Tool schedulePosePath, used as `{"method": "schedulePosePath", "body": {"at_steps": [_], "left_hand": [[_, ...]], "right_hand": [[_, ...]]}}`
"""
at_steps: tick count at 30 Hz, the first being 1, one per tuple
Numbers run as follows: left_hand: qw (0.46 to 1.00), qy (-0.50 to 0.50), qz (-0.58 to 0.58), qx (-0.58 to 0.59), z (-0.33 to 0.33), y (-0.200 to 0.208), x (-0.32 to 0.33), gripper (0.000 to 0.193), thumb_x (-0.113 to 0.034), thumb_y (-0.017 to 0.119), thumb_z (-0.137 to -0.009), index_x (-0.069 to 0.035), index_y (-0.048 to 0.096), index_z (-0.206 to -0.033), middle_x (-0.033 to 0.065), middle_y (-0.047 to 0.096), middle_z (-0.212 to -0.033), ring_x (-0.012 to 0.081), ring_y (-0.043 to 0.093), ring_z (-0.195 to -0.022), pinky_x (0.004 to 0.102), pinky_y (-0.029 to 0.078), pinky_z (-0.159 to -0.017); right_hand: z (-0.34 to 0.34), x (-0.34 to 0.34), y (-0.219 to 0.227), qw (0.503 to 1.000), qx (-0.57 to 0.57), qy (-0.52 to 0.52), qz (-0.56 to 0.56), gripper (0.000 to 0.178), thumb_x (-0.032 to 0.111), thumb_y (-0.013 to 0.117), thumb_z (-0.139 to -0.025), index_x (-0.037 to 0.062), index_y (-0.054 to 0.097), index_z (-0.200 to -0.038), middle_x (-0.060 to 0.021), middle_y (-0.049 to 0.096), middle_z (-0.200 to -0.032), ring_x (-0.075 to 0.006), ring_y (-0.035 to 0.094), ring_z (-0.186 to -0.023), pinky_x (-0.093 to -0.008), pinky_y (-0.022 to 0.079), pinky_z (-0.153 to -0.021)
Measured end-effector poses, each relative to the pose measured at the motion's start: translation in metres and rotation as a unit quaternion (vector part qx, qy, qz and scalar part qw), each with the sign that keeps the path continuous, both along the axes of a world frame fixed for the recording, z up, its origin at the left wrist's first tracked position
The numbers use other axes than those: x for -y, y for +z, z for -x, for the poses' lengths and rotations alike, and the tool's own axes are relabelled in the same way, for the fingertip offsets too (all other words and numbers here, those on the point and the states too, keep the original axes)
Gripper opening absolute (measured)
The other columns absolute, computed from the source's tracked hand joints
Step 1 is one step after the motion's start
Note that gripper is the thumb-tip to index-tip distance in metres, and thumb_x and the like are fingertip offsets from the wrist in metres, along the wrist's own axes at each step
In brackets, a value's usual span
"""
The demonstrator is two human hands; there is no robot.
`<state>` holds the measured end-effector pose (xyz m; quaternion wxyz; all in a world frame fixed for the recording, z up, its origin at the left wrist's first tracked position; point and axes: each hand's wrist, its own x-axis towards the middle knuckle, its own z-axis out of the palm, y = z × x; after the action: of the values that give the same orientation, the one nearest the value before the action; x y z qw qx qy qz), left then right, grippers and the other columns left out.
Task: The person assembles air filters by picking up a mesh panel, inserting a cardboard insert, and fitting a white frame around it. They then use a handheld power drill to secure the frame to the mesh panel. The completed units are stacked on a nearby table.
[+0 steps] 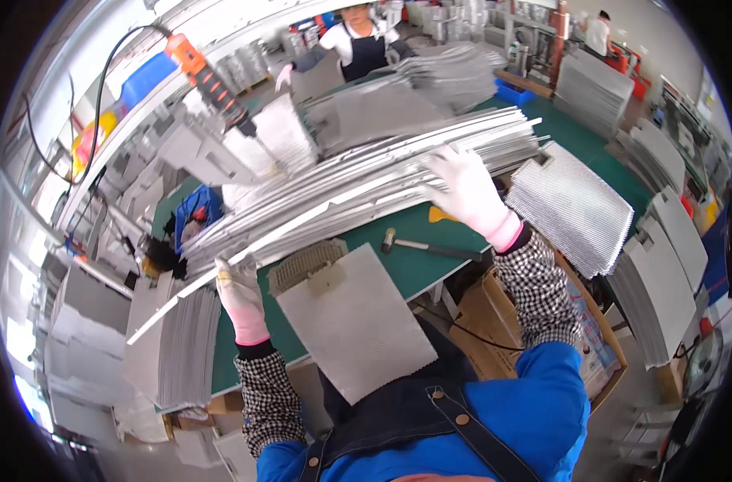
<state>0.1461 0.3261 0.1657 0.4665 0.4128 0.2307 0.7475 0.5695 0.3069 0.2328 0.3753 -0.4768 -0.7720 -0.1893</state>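
My left hand, in a white glove with a pink cuff, is closed around a long, thin, pale metal strip near its lower-left end. The strip slants up to the right along a pile of similar long metal strips on the green table. Over the right part of that pile is my right hand, also gloved, its fingers spread; whether it touches a strip I cannot tell. A flat grey panel with finely toothed edges lies in front of me, partly over a grey mesh-like piece.
A hammer lies on the green table. An orange power screwdriver hangs at upper left, beside a blue bin. Stacked panels stand right, above a cardboard box. A co-worker is across the table.
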Motion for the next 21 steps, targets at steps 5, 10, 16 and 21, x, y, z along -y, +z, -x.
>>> {"method": "schedulePosePath", "body": {"at_steps": [5, 10, 16, 21], "left_hand": [[0.996, 0.042, 0.024, 0.073, 0.038, 0.01, 0.038, 0.03, -0.032, 0.054, -0.106, -0.005, 0.061, -0.119, 0.005, 0.067, -0.111, 0.016, 0.065, -0.102, 0.0288, 0.057, -0.086], [0.984, 0.144, 0.042, 0.099, 0.075, 0.015, 0.076, 0.03, -0.031, 0.055, -0.106, -0.004, 0.061, -0.117, 0.0047, 0.066, -0.11, 0.0145, 0.065, -0.1, 0.0282, 0.057, -0.088], [0.98, 0.167, -0.002, 0.111, 0.077, -0.007, 0.05, 0.036, -0.029, 0.055, -0.105, 0.0, 0.058, -0.127, 0.009, 0.066, -0.121, 0.0176, 0.064, -0.109, 0.0311, 0.054, -0.097], [0.966, 0.207, 0.06, 0.141, 0.048, 0.001, 0.04, 0.036, -0.028, 0.054, -0.106, -0.001, 0.057, -0.129, 0.0086, 0.065, -0.122, 0.0193, 0.063, -0.111, 0.0356, 0.051, -0.101]], "right_hand": [[0.062, -0.029, 0.016, 0.977, 0.155, 0.142, 0.043, 0.068, 0.04, 0.078, -0.08, 0.0102, 0.055, -0.136, -0.0125, 0.056, -0.137, -0.032, 0.051, -0.129, -0.0479, 0.04, -0.109], [0.033, -0.045, 0.031, 0.981, -0.061, 0.111, -0.148, 0.054, 0.034, 0.073, -0.087, 0.0104, 0.06, -0.133, -0.0144, 0.059, -0.133, -0.0333, 0.054, -0.125, -0.047, 0.04, -0.108], [0.019, -0.101, -0.032, 0.991, 0.015, -0.126, 0.05, 0.096, 0.019, 0.072, -0.083, 0.0152, 0.018, -0.161, -0.0177, 0.063, -0.106, -0.0345, 0.064, -0.095, -0.0478, 0.053, -0.084], [0.032, -0.118, -0.037, 0.99, 0.028, -0.13, 0.053, 0.089, 0.018, 0.067, -0.086, 0.017, 0.021, -0.161, -0.0162, 0.064, -0.1, -0.034, 0.065, -0.091, -0.0458, 0.053, -0.084]]}}
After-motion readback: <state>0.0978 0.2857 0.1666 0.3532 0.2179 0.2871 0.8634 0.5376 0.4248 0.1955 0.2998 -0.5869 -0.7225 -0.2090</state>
